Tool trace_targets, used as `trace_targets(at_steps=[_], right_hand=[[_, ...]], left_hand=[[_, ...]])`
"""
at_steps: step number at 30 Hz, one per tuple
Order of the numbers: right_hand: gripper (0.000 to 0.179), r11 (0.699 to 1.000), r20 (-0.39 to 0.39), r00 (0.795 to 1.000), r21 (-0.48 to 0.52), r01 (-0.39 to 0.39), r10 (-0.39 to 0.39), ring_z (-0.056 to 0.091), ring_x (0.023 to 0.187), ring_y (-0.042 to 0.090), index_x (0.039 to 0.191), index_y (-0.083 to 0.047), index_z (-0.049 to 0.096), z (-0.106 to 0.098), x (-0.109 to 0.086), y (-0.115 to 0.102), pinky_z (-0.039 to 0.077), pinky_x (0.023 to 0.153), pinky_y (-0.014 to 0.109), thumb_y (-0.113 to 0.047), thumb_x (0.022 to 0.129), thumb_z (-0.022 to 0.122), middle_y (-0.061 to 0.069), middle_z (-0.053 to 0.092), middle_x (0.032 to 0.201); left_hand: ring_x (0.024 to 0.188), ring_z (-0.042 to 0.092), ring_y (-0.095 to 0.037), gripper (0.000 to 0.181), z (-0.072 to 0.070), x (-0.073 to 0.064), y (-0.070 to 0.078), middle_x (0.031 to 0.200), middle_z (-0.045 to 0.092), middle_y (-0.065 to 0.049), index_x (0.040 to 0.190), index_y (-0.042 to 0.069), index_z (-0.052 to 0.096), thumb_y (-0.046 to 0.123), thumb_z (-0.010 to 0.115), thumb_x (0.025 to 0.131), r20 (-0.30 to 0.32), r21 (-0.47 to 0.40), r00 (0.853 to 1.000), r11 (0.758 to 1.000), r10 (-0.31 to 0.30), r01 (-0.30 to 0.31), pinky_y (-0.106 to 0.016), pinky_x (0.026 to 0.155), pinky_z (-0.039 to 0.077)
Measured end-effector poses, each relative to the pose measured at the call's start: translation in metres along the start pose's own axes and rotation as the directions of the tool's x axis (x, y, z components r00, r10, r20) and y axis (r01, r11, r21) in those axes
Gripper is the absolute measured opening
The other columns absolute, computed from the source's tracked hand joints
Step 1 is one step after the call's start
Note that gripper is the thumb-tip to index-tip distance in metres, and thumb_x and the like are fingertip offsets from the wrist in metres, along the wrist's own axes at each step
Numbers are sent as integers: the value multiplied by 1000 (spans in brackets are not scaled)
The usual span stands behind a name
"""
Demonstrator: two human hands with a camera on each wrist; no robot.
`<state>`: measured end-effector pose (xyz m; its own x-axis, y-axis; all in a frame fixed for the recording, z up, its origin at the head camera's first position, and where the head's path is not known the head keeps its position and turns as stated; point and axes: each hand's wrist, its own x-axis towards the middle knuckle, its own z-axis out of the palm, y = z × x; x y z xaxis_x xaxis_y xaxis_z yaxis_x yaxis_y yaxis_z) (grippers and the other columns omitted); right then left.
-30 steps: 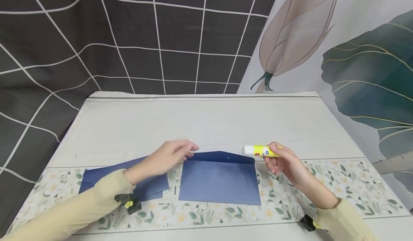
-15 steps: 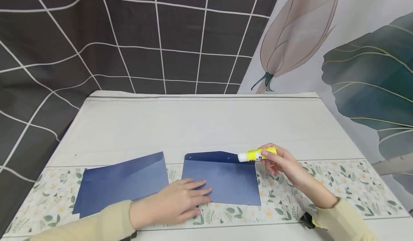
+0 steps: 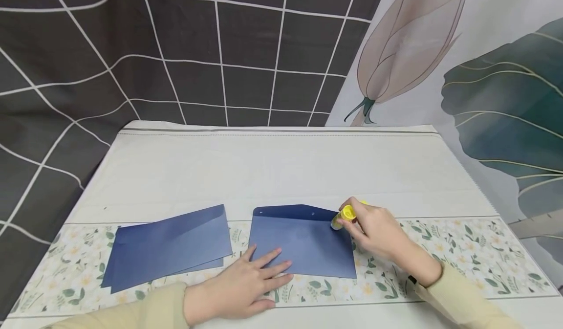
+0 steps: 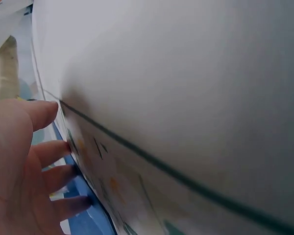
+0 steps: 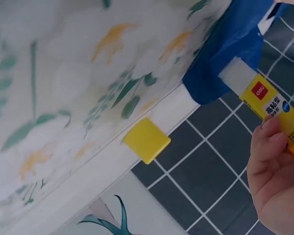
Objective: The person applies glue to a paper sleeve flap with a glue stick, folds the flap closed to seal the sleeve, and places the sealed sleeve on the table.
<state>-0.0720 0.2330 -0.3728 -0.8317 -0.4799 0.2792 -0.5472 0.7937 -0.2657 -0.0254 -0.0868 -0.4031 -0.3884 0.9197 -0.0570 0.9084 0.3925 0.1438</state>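
A dark blue envelope (image 3: 303, 248) lies on the table with its flap (image 3: 281, 212) unfolded away from the person. My left hand (image 3: 239, 286) rests with spread fingers on its lower left corner. My right hand (image 3: 380, 232) grips a yellow glue stick (image 5: 272, 105), tilted with its white end down at the envelope's right side, near the flap's fold. Whether that end touches the paper I cannot tell. In the right wrist view, a yellow cap (image 5: 147, 140) sits on the cloth, apart from the hand.
More blue envelopes (image 3: 171, 248) lie overlapping at the left, beside the left forearm. A pale cloth (image 3: 281, 167) with a floral band covers the table. Behind it hangs a dark checked curtain (image 3: 246, 50), with a leaf-patterned one at the right.
My left hand has come down from the flap's left end onto the envelope's lower left corner. My right hand has tipped the glue stick from nearly level to end-down at the envelope's right side.
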Motion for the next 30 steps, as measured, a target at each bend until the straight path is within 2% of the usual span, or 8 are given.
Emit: trace_targets(at_steps=[3, 7, 15, 20, 25, 30], right_hand=[[17, 996, 10, 1000, -80, 29, -28, 36, 51, -6, 95, -13, 53, 1, 1, 2, 33, 46, 14, -24, 90, 64, -14, 49, 63], [20, 992, 34, 999, -116, 41, -38, 33, 50, -3, 95, -11, 51, 1, 1, 4, 30, 45, 14, -27, 91, 63, -13, 39, 59], [25, 977, 67, 991, -174, 122, -112, 36, 49, -2, 92, -12, 50, 8, 9, 6, 31, 44, 16, -35, 93, 61, -15, 39, 57], [26, 978, 72, 989, -150, 142, -132, 37, 49, -2, 93, -11, 51, 12, 17, 4, 33, 45, 15, -34, 93, 62, -14, 42, 59], [25, 993, 98, 991, -55, 100, -95, 36, 51, -4, 98, -9, 52, 14, 18, 2, 35, 47, 14, -31, 94, 61, -13, 44, 61], [24, 992, 50, 990, 3, 128, -128, 41, 54, -5, 98, -10, 51, 20, 14, 1, 39, 48, 12, -25, 90, 67, -11, 51, 66]], left_hand=[[143, 34, -28, 51, 1, 0, 2, 153, 38, 1, 147, 23, 40, 47, 35, 102, 3, 26, 1000, 1000, -4, 4, -62, 97, 44], [143, 33, -28, 52, 2, 2, 3, 154, 37, 1, 148, 23, 38, 47, 35, 102, 4, 22, 1000, 1000, -13, 13, -62, 96, 45], [142, 35, -27, 53, 2, 5, 4, 153, 39, 2, 148, 24, 39, 48, 36, 101, -3, 39, 1000, 999, -26, 26, -59, 94, 48], [139, 41, -27, 52, 2, 8, 3, 150, 44, 1, 146, 24, 42, 48, 39, 100, -32, 75, 999, 997, -7, 10, -53, 93, 51], [139, 40, -26, 52, 1, 9, 2, 150, 43, 2, 147, 24, 41, 47, 42, 100, -5, 60, 1000, 998, -15, 15, -51, 97, 50], [138, 42, -23, 54, -1, 10, 1, 150, 43, 3, 146, 22, 41, 48, 43, 99, 4, 73, 999, 997, -37, 36, -49, 97, 50]])
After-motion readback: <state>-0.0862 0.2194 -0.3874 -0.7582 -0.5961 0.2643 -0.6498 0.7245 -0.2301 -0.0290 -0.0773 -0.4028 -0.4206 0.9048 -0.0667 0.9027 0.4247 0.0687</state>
